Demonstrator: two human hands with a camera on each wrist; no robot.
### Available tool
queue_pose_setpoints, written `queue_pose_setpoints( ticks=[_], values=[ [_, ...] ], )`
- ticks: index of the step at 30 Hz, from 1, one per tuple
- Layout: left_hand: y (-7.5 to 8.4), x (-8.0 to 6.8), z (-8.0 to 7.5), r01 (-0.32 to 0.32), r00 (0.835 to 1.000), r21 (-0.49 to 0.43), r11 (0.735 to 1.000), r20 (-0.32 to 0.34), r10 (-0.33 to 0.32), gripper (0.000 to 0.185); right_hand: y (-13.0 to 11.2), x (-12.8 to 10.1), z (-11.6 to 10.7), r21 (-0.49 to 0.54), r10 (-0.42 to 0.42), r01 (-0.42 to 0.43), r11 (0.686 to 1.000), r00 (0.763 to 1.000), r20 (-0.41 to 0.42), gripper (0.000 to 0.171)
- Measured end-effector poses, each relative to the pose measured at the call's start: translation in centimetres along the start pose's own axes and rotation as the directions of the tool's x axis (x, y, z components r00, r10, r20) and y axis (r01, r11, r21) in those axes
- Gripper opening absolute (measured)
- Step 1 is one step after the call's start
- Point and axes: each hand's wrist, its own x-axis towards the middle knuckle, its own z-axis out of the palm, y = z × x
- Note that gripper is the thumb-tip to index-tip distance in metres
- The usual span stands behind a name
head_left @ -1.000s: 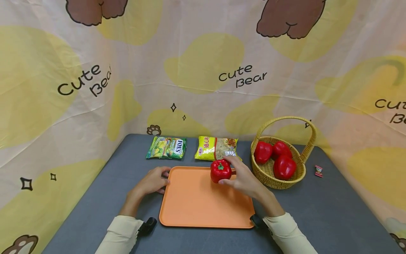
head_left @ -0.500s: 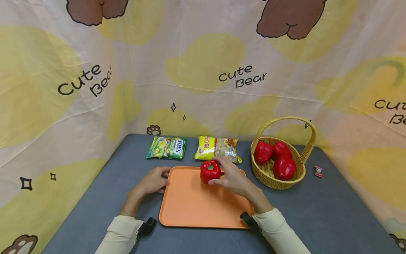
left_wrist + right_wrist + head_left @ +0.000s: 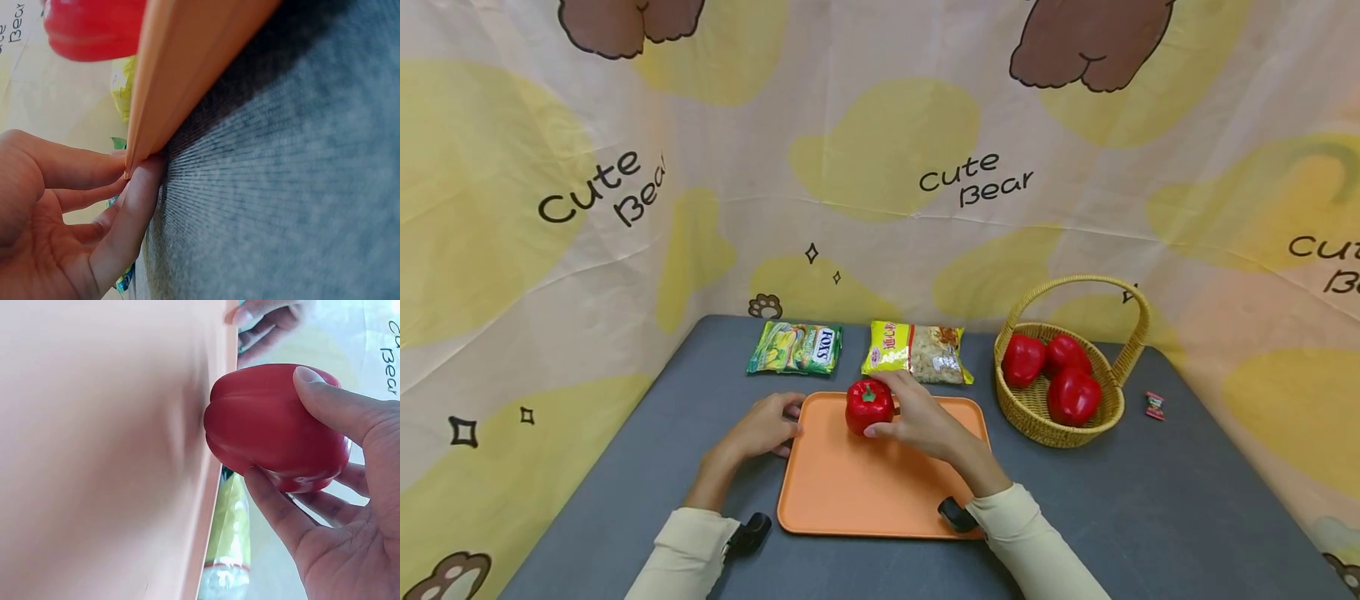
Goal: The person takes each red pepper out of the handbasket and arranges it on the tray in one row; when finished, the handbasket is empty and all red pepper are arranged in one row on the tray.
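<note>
Right hand: the right hand is wrapping its thumb and fingers around a red bell pepper, holding it at the far part of the orange tray.
Left hand: the left hand is lying with loosely bent fingers on the grey table, its fingertips touching the tray's left rim and gripping nothing.
Around: a green snack packet and a yellow noodle packet are lying just beyond the tray; a wicker basket holding three more red peppers is standing to the right, with a small wrapped sweet past it.
In the way: nothing is lying on the tray's bare surface near the held pepper.
Hard to tell: whether the pepper is touching the tray or hanging just above it; its right side is hiding behind the fingers.
Pepper's look: glossy, lobed, upright, green stem showing on top.
</note>
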Motion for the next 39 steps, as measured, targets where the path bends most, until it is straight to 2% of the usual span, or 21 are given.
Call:
queue_pose_setpoints(
  ticks=[20, 39],
  values=[
    [0.0, 0.2, 0.1, -0.001, 1.0, -0.008, 1.0, 0.005, 0.001, 0.05, -2.2, 2.6, 2.7, -0.017, -0.018, 0.019, 1.0, 0.999, 0.04, 0.08],
    [-0.1, 0.0, 0.0, -0.022, 1.0, -0.006, 1.0, 0.002, 0.022, 0.05, -3.0, 3.2, 3.4, -0.024, -0.006, 0.007, 1.0, 0.999, 0.053, 0.08]
  ],
)
